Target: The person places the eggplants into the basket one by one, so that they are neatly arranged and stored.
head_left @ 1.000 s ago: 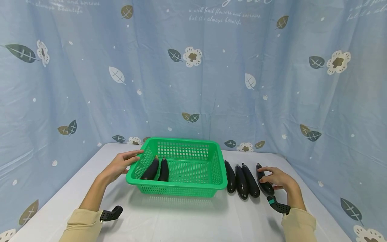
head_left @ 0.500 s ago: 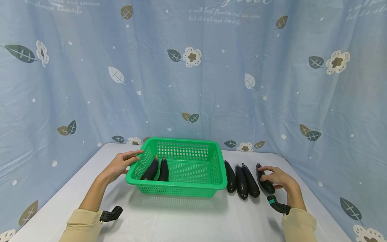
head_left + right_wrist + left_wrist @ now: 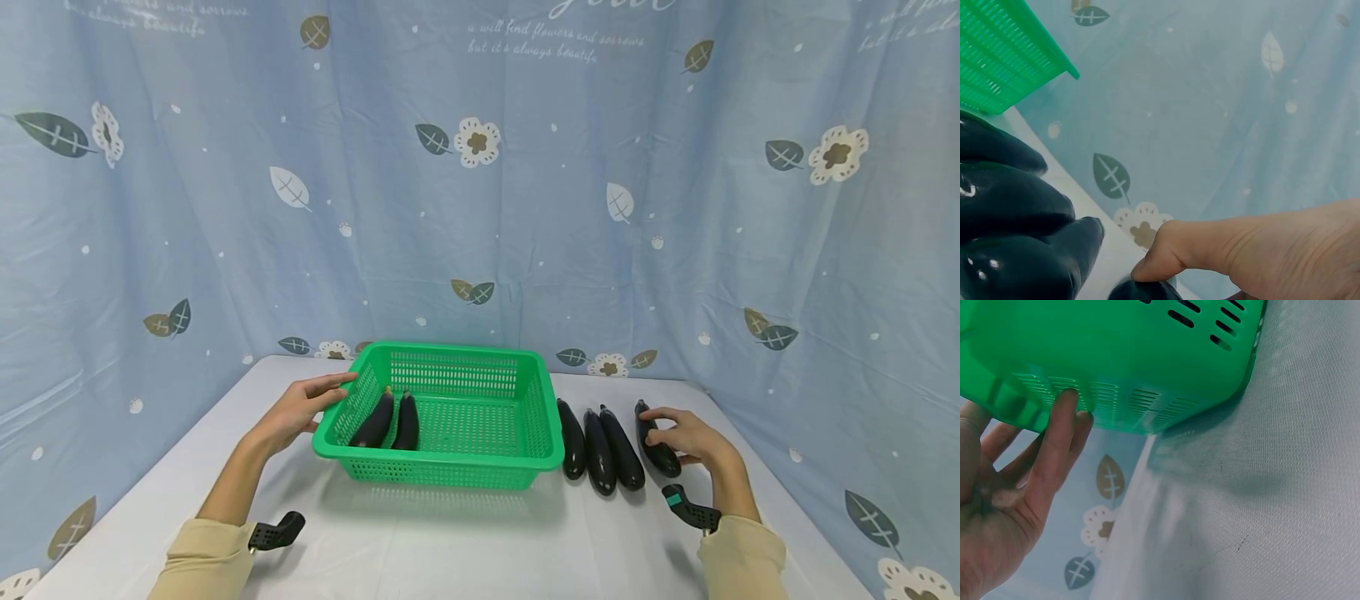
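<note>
In the head view my right hand [image 3: 690,437] holds a dark eggplant [image 3: 662,457] at the far right, thumb on its near side and fingers over it. The right wrist view shows the thumb [image 3: 1166,253] pressed on that eggplant [image 3: 1141,290] at the bottom edge. My left hand [image 3: 288,412] rests at the left rim of a green plastic basket [image 3: 450,460], fingers fairly straight. From the left wrist, fingertips [image 3: 1065,400] touch the basket's slotted outer wall. Two eggplants, one [image 3: 373,421] beside the other [image 3: 406,423], lie inside the basket's left part.
Three eggplants lie side by side right of the basket: one [image 3: 572,442] close to its wall, a middle one [image 3: 599,454], and another [image 3: 622,450] leaning near it. A white-covered table [image 3: 420,550] carries everything. A blue patterned curtain [image 3: 480,225] hangs behind and at both sides.
The eggplant in my right hand has shifted slightly away from me, and the right fingers have risen a little with it. The left hand and basket stay in place.
</note>
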`<state>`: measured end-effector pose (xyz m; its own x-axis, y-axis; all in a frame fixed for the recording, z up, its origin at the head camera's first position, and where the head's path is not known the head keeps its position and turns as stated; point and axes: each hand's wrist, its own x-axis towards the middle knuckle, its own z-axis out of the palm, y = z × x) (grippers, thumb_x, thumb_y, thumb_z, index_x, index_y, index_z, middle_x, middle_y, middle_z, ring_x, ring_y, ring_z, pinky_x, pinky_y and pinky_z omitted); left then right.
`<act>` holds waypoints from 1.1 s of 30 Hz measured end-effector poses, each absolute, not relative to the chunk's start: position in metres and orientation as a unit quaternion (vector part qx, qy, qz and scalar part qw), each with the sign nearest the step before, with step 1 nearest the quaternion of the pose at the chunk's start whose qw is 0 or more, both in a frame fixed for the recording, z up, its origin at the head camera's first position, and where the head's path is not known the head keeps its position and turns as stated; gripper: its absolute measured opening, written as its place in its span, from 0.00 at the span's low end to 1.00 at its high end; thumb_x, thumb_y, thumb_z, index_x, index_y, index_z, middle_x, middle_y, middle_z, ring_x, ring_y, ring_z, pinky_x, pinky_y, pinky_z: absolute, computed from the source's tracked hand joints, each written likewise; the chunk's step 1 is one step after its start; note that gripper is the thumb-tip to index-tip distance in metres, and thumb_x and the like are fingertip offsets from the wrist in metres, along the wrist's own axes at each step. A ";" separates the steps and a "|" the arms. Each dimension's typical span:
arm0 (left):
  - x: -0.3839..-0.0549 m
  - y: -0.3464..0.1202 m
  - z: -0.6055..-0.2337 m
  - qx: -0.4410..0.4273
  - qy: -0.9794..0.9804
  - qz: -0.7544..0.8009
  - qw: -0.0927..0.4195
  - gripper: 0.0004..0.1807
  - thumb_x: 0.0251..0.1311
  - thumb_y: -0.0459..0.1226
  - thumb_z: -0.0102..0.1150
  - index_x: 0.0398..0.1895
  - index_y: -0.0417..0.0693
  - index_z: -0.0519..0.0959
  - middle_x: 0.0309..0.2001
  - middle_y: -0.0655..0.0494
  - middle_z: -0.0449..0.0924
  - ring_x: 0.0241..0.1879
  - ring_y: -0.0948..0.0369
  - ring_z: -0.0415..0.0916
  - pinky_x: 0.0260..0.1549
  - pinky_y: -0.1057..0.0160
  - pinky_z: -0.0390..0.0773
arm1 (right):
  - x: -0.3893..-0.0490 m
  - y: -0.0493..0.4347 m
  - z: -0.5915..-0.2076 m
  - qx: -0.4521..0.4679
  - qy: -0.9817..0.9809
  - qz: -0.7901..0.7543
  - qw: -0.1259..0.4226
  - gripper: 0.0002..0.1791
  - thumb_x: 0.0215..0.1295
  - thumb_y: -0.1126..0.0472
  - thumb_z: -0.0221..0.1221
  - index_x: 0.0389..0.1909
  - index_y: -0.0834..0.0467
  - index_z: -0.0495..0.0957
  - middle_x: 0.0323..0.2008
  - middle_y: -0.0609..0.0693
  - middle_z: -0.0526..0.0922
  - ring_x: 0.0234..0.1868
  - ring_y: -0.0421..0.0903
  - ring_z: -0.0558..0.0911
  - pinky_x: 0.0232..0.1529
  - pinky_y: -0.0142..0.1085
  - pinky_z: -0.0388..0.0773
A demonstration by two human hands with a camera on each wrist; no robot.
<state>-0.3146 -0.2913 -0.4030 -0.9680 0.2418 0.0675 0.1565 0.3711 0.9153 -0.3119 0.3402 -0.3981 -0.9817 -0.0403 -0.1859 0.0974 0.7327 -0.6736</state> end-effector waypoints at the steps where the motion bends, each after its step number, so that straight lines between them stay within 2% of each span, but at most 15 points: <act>1: -0.315 -0.291 -0.403 0.120 0.826 0.549 0.039 0.34 0.69 0.53 0.54 0.74 0.53 0.63 0.77 0.42 0.53 0.74 0.35 0.49 0.50 0.37 0.78 | -0.312 0.340 -0.397 0.015 0.926 -0.365 0.094 0.32 0.63 0.58 0.58 0.68 0.63 0.66 0.60 0.71 0.70 0.55 0.61 0.75 0.44 0.55 0.81; 9: -0.316 -0.291 -0.403 0.123 0.823 0.553 0.040 0.34 0.69 0.53 0.54 0.74 0.53 0.62 0.77 0.42 0.53 0.74 0.35 0.49 0.50 0.38 0.79 | -0.310 0.337 -0.390 0.008 0.926 -0.367 0.086 0.33 0.63 0.58 0.58 0.68 0.64 0.65 0.57 0.70 0.74 0.53 0.61 0.77 0.44 0.57 0.81; 13: -0.316 -0.291 -0.404 0.121 0.824 0.552 0.040 0.34 0.69 0.54 0.54 0.74 0.54 0.62 0.77 0.42 0.53 0.74 0.36 0.49 0.51 0.37 0.78 | -0.310 0.335 -0.387 0.007 0.928 -0.364 0.076 0.32 0.63 0.58 0.58 0.68 0.63 0.66 0.56 0.70 0.76 0.52 0.61 0.79 0.42 0.54 0.82; 33: -0.317 -0.292 -0.405 0.122 0.824 0.552 0.041 0.34 0.69 0.53 0.53 0.75 0.54 0.62 0.77 0.42 0.52 0.74 0.36 0.49 0.50 0.37 0.78 | -0.303 0.325 -0.371 -0.012 0.939 -0.341 0.047 0.31 0.64 0.57 0.57 0.67 0.63 0.67 0.56 0.71 0.76 0.49 0.58 0.81 0.38 0.48 0.82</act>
<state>-0.3167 -0.2923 -0.4050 -0.9668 0.2467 0.0663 0.1552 0.3613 0.9194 -0.3031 0.3247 -0.3708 -0.9953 -0.0550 -0.0792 0.0087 0.7671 -0.6415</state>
